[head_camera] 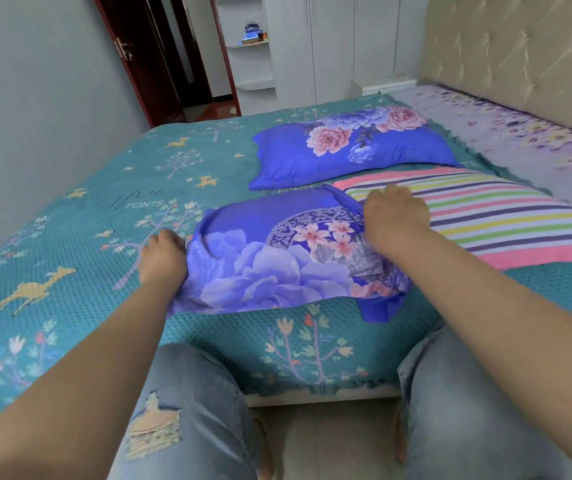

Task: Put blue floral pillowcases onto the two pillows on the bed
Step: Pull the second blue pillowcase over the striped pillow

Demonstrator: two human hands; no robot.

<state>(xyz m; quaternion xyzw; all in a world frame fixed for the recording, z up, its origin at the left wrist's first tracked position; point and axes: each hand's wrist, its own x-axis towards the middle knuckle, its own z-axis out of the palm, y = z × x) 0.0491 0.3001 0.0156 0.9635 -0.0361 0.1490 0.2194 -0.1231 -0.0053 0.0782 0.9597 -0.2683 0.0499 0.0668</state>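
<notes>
I see the second pillowcase [277,265] bunched over the near end of the striped pillow [506,216], blue with a large pale flower and pink blossoms, lying just past the bed's near edge at the centre of my view. The rest of the pillow sticks out bare toward 3 o'clock, its pink, green, purple and white stripes uncovered. My left hand [163,258] is at the case's 9 o'clock edge, fingers curled into the fabric, so that grip is closed on the cloth. My right hand [395,216] sits at the case's open end, about 2 o'clock from its middle, where cloth meets stripes; the fingers bend down over the pillow and the case's rim, but I cannot tell whether they pinch the cloth or only press on it. A loose corner of the case hangs down toward 5 o'clock. At 12 o'clock, just beyond the striped one and close to touching it, lies the other pillow [350,147], fully dressed in its blue floral cover with pink and lilac peonies. Both rest on the teal bedspread [80,223] printed with small trees and deer. Farther out at 2 o'clock is a lilac flowered sheet [519,126] below the tufted beige headboard [519,46]. At 12 o'clock stands a white wardrobe [329,39], with a dark red door [132,53] at 11 o'clock. My knees in pale jeans [187,410] are at 6 o'clock.
</notes>
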